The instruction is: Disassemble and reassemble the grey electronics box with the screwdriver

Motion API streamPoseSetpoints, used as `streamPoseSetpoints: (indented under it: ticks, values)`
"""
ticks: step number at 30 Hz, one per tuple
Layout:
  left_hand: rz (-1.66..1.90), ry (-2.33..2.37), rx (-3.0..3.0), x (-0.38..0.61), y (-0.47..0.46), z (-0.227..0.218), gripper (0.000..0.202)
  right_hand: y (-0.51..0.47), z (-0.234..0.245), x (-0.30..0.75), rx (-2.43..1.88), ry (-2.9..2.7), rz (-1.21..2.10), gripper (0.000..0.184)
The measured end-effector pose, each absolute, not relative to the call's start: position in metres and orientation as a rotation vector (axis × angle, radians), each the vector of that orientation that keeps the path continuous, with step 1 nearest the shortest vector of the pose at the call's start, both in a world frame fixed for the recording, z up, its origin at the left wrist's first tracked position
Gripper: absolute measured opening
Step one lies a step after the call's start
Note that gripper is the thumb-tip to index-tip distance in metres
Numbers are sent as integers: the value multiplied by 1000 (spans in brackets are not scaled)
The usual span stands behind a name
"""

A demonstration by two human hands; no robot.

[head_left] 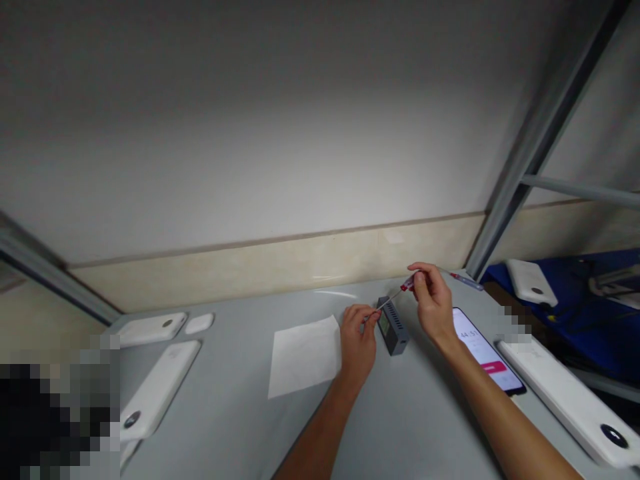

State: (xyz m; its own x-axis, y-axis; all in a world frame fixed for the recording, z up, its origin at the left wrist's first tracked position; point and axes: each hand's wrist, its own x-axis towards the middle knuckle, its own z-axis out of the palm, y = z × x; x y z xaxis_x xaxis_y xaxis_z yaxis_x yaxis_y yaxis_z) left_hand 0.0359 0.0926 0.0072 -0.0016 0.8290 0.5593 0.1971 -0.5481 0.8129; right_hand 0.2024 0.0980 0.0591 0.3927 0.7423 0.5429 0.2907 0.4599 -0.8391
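My right hand point(433, 300) is shut on a small red-handled screwdriver point(409, 283), whose thin metal shaft slants down to the left. The shaft's tip reaches the fingers of my left hand point(357, 343). Those fingers are bunched beside a grey vented box point(393, 330), which has a small screen on its side. Whether my left hand pinches something small is hidden. Just past my right hand lies a slim grey pen-like tool point(467, 281) with a red end.
On the grey table point(235, 427) lie a white paper sheet point(305, 357) and a lit smartphone point(484, 350) with a pink button. Several white flat slabs point(570, 400) with dark round spots lie around them. A metal shelf post point(530, 147) rises at the back right, above blue cloth point(585, 313).
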Motion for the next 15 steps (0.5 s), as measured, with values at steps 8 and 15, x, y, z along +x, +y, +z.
streamPoseSetpoints:
  ticks: [8,15]
  values:
    - [1591,1041,1775,36,94,2,20,94,62,194,-1087,-1244,385,24]
    - [1565,1039,1786,37,92,6,20,94,61,197,-1102,-1229,266,21]
